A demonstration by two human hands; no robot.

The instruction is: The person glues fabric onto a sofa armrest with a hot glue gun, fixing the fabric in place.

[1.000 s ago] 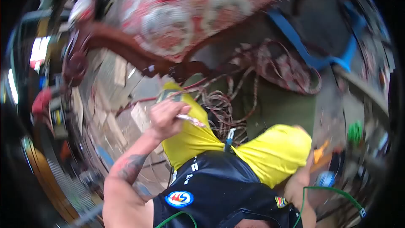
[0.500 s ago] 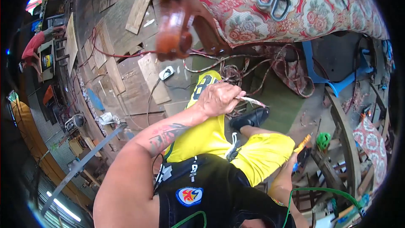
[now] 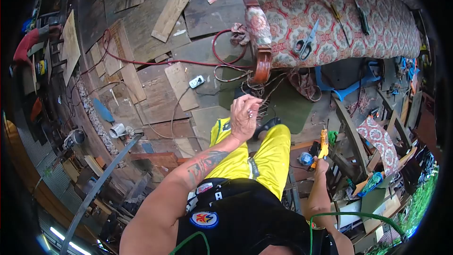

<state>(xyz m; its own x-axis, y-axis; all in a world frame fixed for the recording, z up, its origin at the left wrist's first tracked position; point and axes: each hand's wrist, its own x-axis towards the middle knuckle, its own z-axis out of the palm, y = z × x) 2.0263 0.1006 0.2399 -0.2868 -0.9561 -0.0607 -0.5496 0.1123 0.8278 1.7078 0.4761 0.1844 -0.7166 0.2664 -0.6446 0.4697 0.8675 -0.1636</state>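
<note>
My left hand (image 3: 244,117) is raised over my yellow shorts with its fingers curled. A small pale bit shows at the fingers, too small to name. Just beyond it, a tangle of patterned cord (image 3: 268,95) lies on the floor below a floral-upholstered chair (image 3: 283,28) with a curved wooden arm end (image 3: 261,68). At my right side, low down, my right hand (image 3: 321,164) is closed around a yellow gun-shaped tool (image 3: 323,144), its thin tip pointing away. Scissors (image 3: 306,42), a yellow-handled screwdriver (image 3: 338,16) and a dark-handled tool (image 3: 362,21) lie on the upholstery.
A red hose (image 3: 179,61) and a white socket block (image 3: 196,81) with its cable lie on worn floorboards. On the right, a wooden frame (image 3: 351,137) carries a floral cloth piece (image 3: 381,142). A blue plastic chair (image 3: 332,87) is partly hidden. Another person's red sleeve (image 3: 23,47) shows far left.
My view has shifted, showing more of the chair and my right side. The striped strip that stuck out from my left hand no longer shows clearly. The yellow tool is now plainly visible.
</note>
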